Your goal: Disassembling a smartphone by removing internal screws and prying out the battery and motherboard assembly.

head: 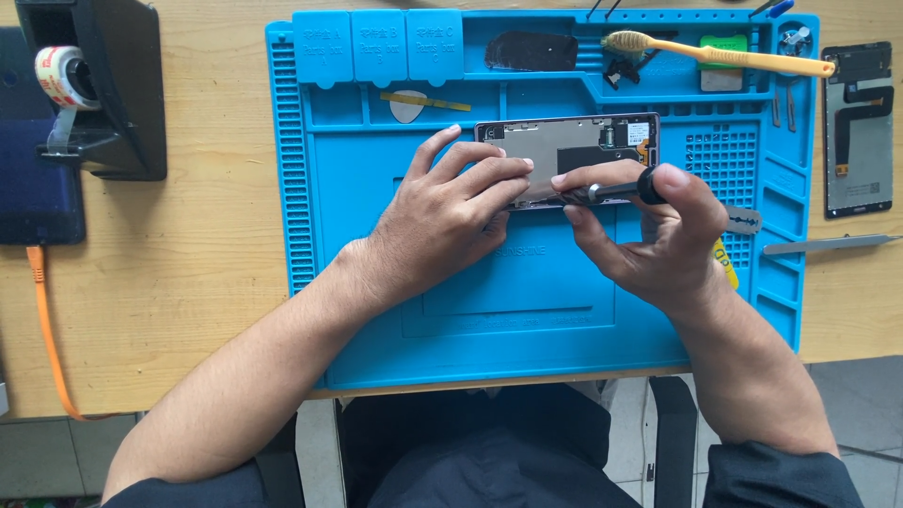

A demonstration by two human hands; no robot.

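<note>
We see an opened phone point(574, 150) lying on a blue work mat point(376, 310) near the middle of the frame, a bit toward the top. Our left hand point(451, 216) rests flat on the phone's left end, fingers spread out and pressing it down so it cannot slide. Our right hand point(649, 235) is closed around a small screwdriver point(602, 192), and its tip points left at the lower edge of the phone. We think we are in the middle of turning a tiny screw in the phone's frame. The next move calls for a steady tip, held straight in the screw, and a gentle twist so it does not slip. A yellow toothbrush point(724, 54) lies along the top right of the mat. A tape holder point(85, 85) sits on the wooden tabletop point(188, 282) at the upper left. Another phone part point(858, 127) lies at the far right.
</note>
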